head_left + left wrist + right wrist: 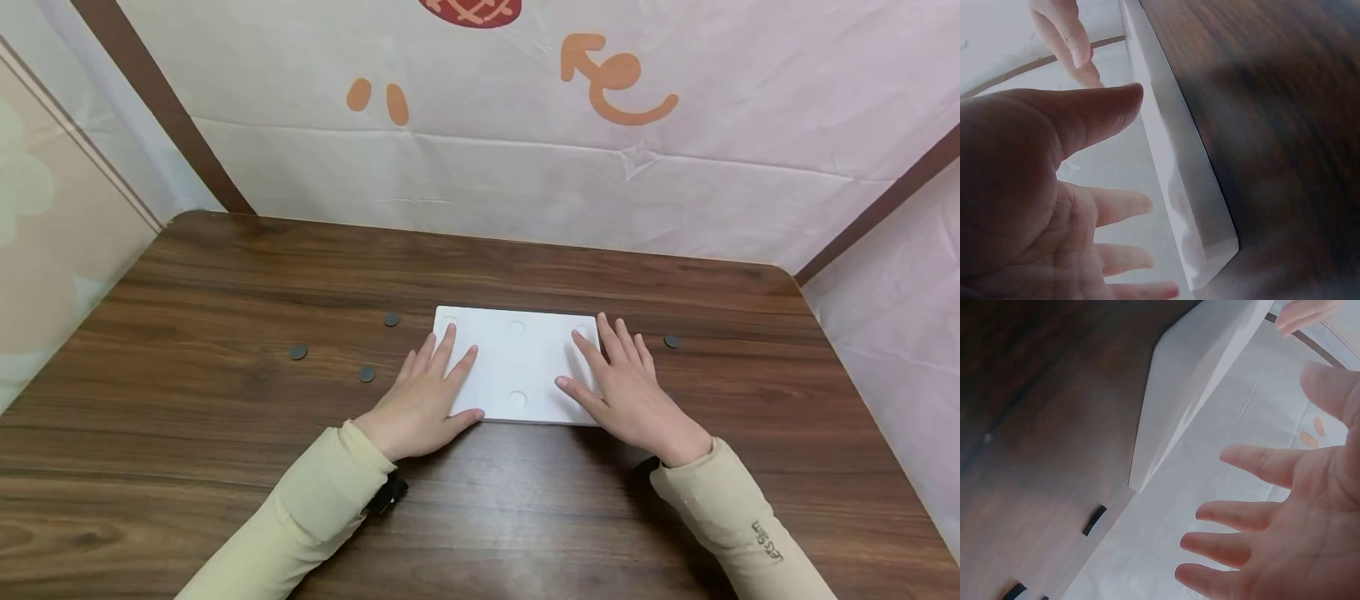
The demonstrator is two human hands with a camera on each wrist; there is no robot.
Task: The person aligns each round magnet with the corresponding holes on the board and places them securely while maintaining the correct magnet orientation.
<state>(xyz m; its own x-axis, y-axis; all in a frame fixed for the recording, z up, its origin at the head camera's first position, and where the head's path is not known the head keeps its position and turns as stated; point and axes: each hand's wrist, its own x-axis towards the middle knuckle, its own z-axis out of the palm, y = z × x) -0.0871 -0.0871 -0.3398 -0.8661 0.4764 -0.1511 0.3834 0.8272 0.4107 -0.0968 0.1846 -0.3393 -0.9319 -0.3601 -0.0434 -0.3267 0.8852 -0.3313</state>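
Observation:
A white rectangular board [525, 362] with shallow round recesses lies flat on the table. My left hand [423, 404] is spread over its left end, thumb by the front edge; whether it touches is hard to tell. Over the right end, my right hand [630, 400] has its fingers spread and holds nothing. The right wrist view shows that hand [1285, 519] apart from the board [1179, 387]. Left of the board lie three dark grey discs, one [367, 375] nearest my left hand. Another disc [671, 342] is right of the board. My hands cover some recesses.
The brown wood-grain table [510, 517] extends around the board. Behind it hangs a pale printed cloth [487, 183]. In the right wrist view, dark discs [1094, 520] lie on the table beyond the board's corner.

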